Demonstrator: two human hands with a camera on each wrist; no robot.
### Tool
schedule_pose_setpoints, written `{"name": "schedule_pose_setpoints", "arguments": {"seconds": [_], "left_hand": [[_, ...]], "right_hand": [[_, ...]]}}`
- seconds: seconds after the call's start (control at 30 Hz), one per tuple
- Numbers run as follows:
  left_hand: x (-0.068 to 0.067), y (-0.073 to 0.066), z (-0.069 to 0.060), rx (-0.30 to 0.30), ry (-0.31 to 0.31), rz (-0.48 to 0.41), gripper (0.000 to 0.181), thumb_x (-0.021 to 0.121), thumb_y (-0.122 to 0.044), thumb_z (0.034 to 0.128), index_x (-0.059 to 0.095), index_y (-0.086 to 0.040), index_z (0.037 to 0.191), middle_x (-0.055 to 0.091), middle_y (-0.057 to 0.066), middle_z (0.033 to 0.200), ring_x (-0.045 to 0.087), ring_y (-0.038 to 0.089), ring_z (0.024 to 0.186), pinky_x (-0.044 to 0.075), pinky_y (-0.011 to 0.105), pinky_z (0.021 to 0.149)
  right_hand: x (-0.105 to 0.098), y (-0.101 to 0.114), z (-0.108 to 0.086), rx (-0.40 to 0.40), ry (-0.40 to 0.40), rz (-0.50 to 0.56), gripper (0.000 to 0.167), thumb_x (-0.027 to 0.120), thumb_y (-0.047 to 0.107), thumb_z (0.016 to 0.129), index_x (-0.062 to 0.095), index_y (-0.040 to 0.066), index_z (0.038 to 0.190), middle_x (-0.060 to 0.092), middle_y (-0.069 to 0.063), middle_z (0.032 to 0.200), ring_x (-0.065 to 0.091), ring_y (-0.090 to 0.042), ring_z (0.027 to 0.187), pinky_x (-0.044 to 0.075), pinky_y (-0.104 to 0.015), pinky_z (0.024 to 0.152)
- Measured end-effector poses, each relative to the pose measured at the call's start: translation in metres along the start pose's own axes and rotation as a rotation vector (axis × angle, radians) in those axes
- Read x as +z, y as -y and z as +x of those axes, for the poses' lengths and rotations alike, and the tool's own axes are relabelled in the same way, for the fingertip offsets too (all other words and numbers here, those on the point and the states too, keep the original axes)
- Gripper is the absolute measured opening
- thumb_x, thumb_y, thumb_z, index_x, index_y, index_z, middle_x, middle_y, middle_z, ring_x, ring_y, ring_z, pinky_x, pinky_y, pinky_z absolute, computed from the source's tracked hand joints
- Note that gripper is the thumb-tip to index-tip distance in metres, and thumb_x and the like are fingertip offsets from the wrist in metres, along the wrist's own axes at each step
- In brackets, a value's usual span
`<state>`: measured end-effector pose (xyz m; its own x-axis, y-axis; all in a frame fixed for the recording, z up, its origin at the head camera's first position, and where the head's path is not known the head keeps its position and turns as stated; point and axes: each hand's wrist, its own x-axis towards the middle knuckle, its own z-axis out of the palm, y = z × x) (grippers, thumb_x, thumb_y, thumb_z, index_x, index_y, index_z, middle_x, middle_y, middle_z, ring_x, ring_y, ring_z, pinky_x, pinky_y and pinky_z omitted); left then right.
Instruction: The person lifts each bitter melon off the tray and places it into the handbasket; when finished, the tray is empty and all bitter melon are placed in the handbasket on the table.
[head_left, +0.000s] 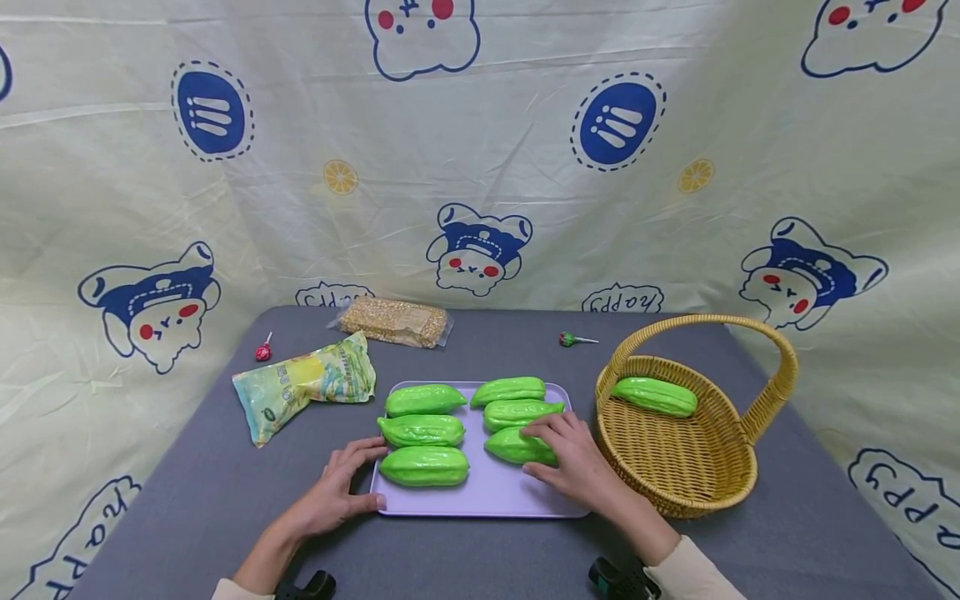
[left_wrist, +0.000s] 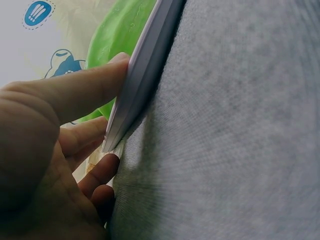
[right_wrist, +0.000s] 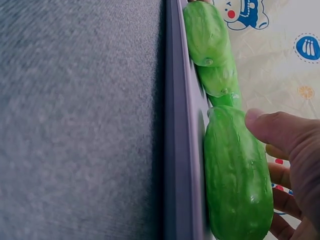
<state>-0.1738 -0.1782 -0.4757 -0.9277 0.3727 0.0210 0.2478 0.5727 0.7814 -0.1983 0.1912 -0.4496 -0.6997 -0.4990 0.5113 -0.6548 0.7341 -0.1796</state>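
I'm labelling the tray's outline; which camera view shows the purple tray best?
The head view: it shows the purple tray from above, with most of its outline visible. The left wrist view shows only an edge touched by the left hand; the right wrist view, only part of one side.

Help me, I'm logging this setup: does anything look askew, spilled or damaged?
Nothing looks spilled or damaged. Only mildly odd: the patterned packet lies slanted left of the lilac tray, out of line with the tray's edges.

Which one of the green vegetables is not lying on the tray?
The green vegetable inside the wicker basket; the other six lie on the lilac tray, three in each column.
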Motion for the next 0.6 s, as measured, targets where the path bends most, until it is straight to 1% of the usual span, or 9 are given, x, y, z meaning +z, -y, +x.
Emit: {"name": "schedule_pose_setpoints", "arguments": {"seconds": [0.13,0.3,0.47,0.6], "left_hand": [[-0.0001,-0.0002,-0.0001,0.002,-0.001,0.003,0.062,0.074,-0.034,0.0783,0.051,-0.013,0.132,0.037,0.008,0.147,0.028,0.032,0.129,0.021,0.059,0.103],[-0.0002,-0.0011,-0.0001,-0.011,0.000,-0.004,0.063,0.074,-0.033,0.0781,0.051,-0.013,0.133,0.037,0.007,0.147,0.028,0.032,0.129,0.020,0.059,0.104],[-0.0006,-0.0016,-0.0001,-0.021,0.006,-0.006,0.063,0.074,-0.033,0.0781,0.050,-0.013,0.133,0.036,0.007,0.147,0.027,0.032,0.129,0.020,0.059,0.104],[-0.0005,-0.0017,0.0002,-0.019,0.009,-0.004,0.063,0.074,-0.034,0.0781,0.050,-0.013,0.133,0.036,0.007,0.147,0.027,0.032,0.129,0.020,0.060,0.104]], "right_hand": [[0.0000,0.0011,0.0012,0.021,0.025,0.017,0.045,0.081,0.031,0.069,0.066,0.017,0.109,0.063,-0.001,0.108,0.051,-0.019,0.100,0.039,-0.038,0.083],[-0.0010,0.0017,0.0022,0.054,0.057,0.033,0.045,0.081,0.031,0.070,0.066,0.017,0.110,0.063,-0.001,0.110,0.051,-0.020,0.101,0.038,-0.037,0.083],[0.0011,-0.0002,0.0019,0.077,0.080,0.008,0.048,0.082,0.030,0.069,0.064,0.018,0.113,0.061,-0.002,0.113,0.049,-0.021,0.104,0.038,-0.038,0.084],[0.0044,-0.0027,0.0013,0.072,0.069,-0.015,0.050,0.083,0.028,0.069,0.063,0.019,0.114,0.060,-0.001,0.113,0.049,-0.020,0.103,0.037,-0.037,0.083]]}}
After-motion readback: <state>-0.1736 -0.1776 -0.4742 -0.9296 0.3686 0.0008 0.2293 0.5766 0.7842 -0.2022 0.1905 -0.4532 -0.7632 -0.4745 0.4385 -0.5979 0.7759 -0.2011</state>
